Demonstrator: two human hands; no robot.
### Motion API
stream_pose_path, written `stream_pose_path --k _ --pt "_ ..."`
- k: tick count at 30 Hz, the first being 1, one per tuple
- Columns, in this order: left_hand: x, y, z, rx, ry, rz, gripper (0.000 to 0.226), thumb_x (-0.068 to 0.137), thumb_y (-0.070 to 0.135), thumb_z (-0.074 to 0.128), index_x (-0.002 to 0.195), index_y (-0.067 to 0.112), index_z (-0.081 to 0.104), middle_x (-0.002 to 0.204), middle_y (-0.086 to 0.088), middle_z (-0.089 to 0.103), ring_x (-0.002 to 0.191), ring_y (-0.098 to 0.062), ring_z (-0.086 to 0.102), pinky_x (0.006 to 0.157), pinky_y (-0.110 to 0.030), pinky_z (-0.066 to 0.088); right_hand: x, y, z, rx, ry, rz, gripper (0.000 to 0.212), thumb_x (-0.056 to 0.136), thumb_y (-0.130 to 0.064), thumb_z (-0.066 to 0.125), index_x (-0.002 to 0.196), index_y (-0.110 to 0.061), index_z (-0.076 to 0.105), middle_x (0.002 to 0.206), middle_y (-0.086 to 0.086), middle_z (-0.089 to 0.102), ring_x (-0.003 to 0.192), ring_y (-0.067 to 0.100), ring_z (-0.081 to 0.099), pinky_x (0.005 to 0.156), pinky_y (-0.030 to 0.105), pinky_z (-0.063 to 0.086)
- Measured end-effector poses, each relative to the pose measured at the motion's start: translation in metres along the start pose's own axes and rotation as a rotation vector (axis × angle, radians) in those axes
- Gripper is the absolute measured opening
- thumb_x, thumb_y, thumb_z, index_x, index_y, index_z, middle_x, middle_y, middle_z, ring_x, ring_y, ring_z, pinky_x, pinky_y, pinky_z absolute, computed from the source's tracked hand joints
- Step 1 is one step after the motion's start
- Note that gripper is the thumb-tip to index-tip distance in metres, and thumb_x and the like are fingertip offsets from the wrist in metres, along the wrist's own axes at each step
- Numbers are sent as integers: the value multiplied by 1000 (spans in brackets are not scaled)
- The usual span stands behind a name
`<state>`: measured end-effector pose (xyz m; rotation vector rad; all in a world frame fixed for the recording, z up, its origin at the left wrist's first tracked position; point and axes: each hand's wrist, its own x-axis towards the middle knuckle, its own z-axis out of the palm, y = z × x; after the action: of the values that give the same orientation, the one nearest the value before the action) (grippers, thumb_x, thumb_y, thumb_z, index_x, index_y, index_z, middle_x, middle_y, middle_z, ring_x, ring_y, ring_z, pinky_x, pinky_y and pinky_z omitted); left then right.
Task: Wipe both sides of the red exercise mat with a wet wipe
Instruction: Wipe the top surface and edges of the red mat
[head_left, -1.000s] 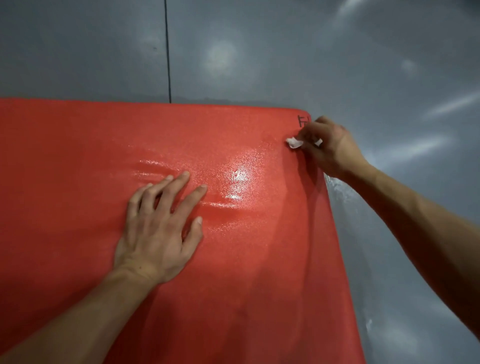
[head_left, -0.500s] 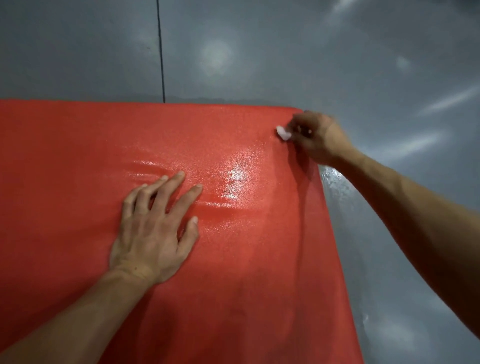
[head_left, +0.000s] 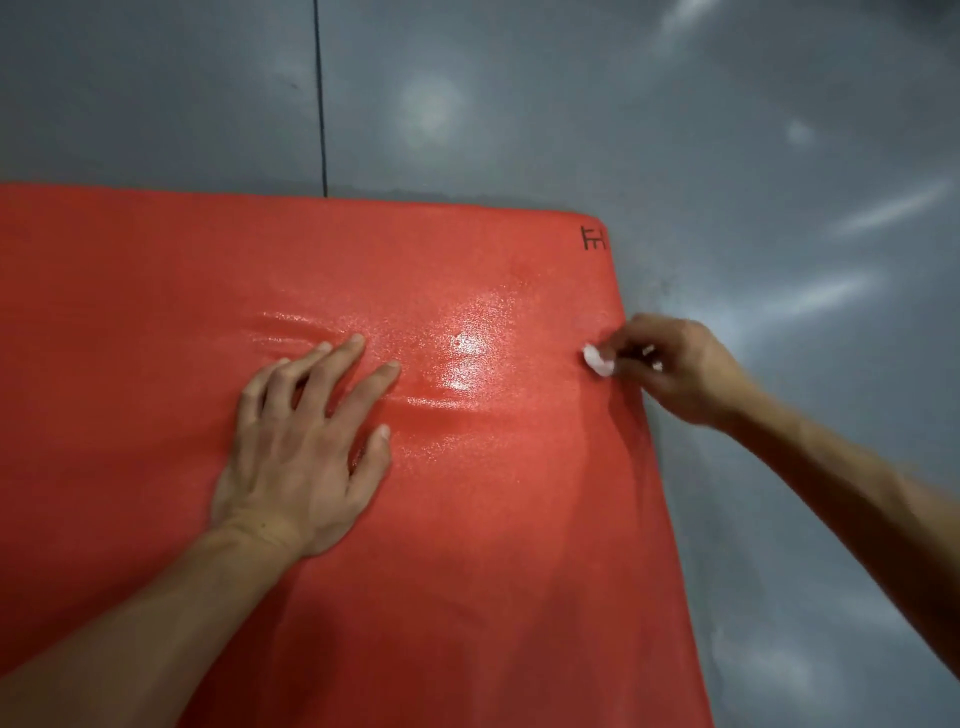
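Note:
The red exercise mat lies flat on the floor and fills most of the view. A small black mark sits in its far right corner. My left hand presses flat on the mat's middle with fingers spread, and the foam wrinkles ahead of the fingertips. My right hand is at the mat's right edge, fingers curled around a crumpled white wet wipe that touches the mat. A wet sheen shows on the mat between the two hands.
Glossy grey floor surrounds the mat at the back and right. A dark seam line runs away from the mat's far edge.
My right hand has slid with the wipe from the mat's far right corner down along the right edge toward me, uncovering the black mark. My left hand has stayed in place.

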<state>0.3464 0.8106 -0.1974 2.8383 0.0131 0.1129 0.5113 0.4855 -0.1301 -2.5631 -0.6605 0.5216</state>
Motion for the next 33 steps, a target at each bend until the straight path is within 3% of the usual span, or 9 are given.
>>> stream_pose_path --k 3,7,14,17,19,24,27,30,33 --pt "1 0 2 -4 -21 10 56 93 44 44 145 29 56 157 -5 44 140 -32 40 115 -52 24 18 5 -6 -34 52 -26 34 86 -53 69 88 -19 76 81 -8 64 73 10 61 68 26 47" --pt "0 -2 1 1 -15 -1 56 93 45 44 145 30 55 157 -3 44 140 -32 40 115 -54 25 97 4 -8 -95 246 16 26 85 -37 73 92 -12 75 80 0 58 75 18 54 69 37 44" --pt "0 -2 2 -3 -5 3 55 93 43 46 145 29 56 157 -4 44 140 -33 41 114 -53 26 15 -2 5 3 8 11 14 90 -35 76 85 -21 73 82 -6 63 71 10 58 65 25 43" --pt "-1 0 1 6 -6 4 55 93 44 45 146 30 55 157 -4 43 140 -33 41 114 -53 25 82 2 2 -48 262 20 27 90 -44 72 87 -16 74 77 -3 59 69 14 52 63 28 34" --pt "0 -1 1 10 -3 3 55 93 44 45 146 30 54 158 -4 43 140 -33 40 115 -53 25 117 -4 0 -133 313 16 29 90 -41 69 91 -13 74 79 -1 58 74 20 54 65 27 31" --pt "-1 0 1 9 -7 -2 56 92 43 46 146 30 55 157 -4 43 140 -34 40 114 -54 26 42 -1 6 -106 25 -51 3 90 -20 73 90 -17 74 82 -2 62 67 7 50 65 26 36" --pt "1 -2 2 0 -1 1 56 92 42 47 145 30 55 157 -5 44 139 -34 41 114 -54 26 22 2 3 -130 -93 -142 11 90 -29 70 91 -19 75 82 -4 62 66 2 53 64 22 41" --pt "-1 1 3 12 -9 6 56 92 42 48 145 29 55 157 -4 44 138 -34 41 114 -53 25 73 -2 2 -128 150 -56 17 90 -33 75 89 -16 75 74 -6 55 68 14 51 59 14 32" --pt "-2 -2 3 11 -8 11 56 92 43 47 146 30 55 157 -4 43 138 -34 41 114 -53 24 88 -7 11 -125 245 -18 16 92 -30 72 88 -14 72 78 -5 54 70 15 50 58 19 28"
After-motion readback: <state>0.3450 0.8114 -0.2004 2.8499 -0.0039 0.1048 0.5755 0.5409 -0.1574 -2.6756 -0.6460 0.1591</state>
